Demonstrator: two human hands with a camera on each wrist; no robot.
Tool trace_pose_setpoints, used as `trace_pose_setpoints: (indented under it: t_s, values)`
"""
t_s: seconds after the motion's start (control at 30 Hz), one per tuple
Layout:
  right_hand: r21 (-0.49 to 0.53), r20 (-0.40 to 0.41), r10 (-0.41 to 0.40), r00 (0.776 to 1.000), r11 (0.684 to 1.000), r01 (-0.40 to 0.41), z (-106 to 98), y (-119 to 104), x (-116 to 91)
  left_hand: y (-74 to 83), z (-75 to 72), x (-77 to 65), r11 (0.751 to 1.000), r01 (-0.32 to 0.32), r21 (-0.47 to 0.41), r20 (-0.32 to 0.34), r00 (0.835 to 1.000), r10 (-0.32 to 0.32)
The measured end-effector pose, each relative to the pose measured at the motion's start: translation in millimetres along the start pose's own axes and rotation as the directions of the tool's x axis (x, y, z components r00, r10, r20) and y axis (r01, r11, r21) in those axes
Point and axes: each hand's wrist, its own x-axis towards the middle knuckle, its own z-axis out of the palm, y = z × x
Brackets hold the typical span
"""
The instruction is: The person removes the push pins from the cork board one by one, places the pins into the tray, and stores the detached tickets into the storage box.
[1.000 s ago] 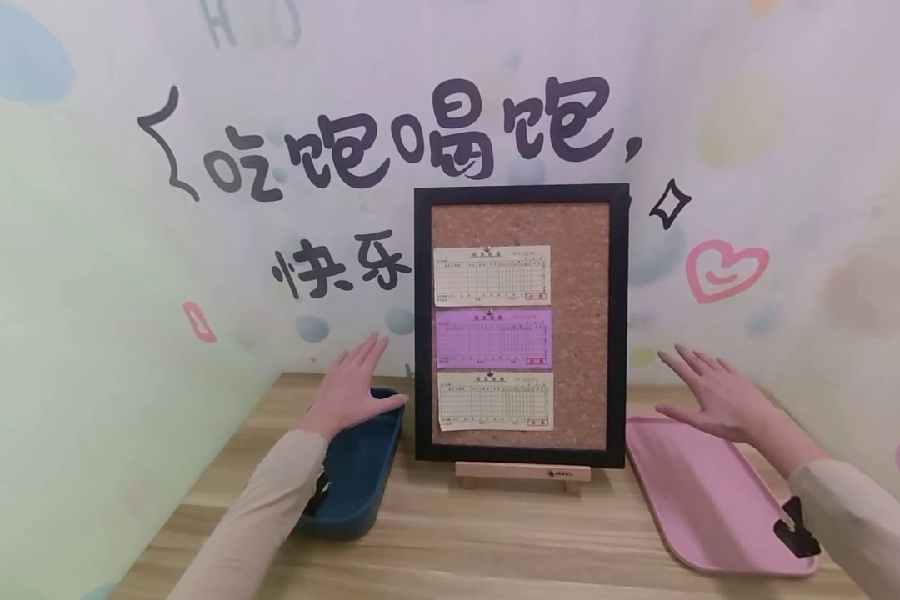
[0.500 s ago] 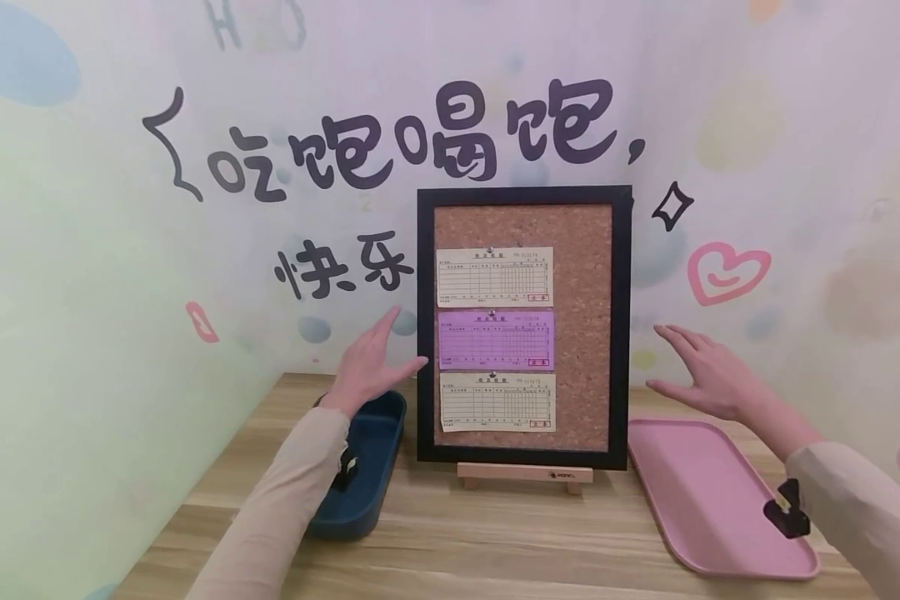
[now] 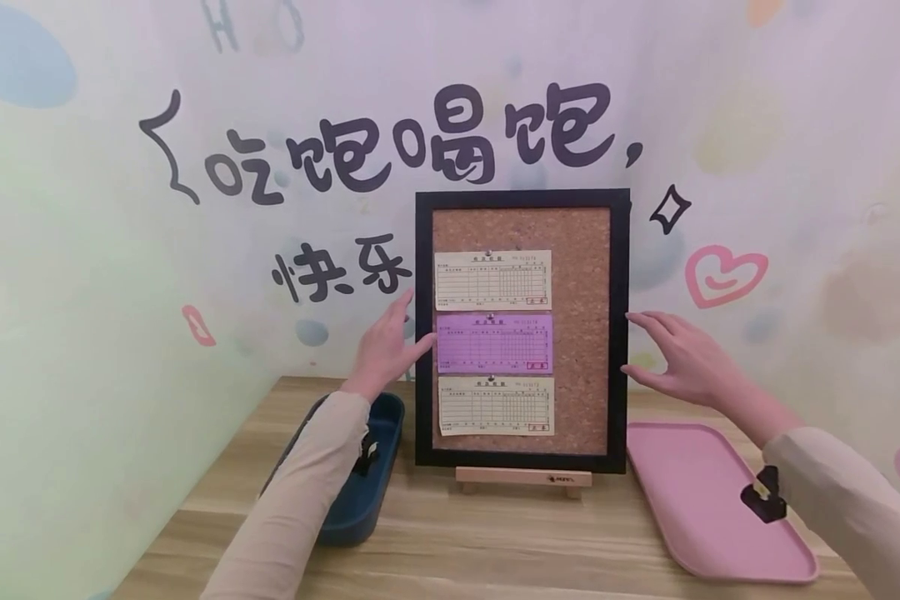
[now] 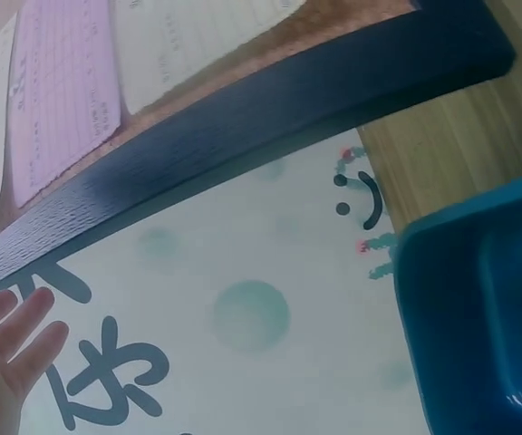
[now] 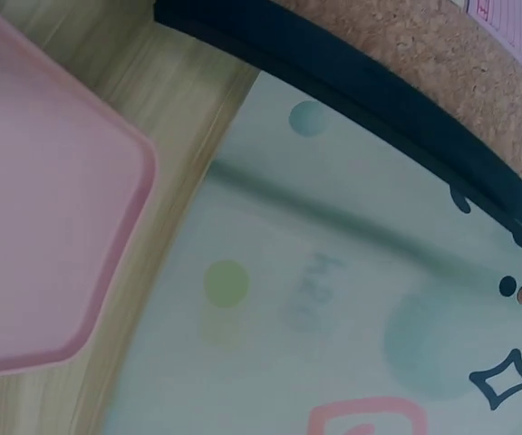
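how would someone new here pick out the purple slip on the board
Find the black-framed corkboard on its wooden stand, between the blue tray and the pink tray. Toward its left side, the purple slip is the middle one of three pinned in a column. Its colour sets it apart: the upper slip and the lower slip are cream.

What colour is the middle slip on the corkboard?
Purple; the middle slip shows best in the head view.
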Motion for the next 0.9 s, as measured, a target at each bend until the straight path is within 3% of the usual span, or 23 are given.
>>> trace_pose_setpoints:
  t_s: [0.4, 0.9]
  values:
    - [-0.007, -0.035, -0.052, 0.998, 0.999, 0.052, 2.0, -13.5, 28.9, 2.2, 0.3, 13.6, 0.999, 0.041, 0.009, -0.065, 0.997, -0.040]
    - [0.015, -0.055, -0.076, 0.996, 0.997, 0.077, 0.4, -25.5, 72.4, 10.8, 1.3, 32.2, 0.985, 0.170, 0.026, -0.013, 0.985, -0.170]
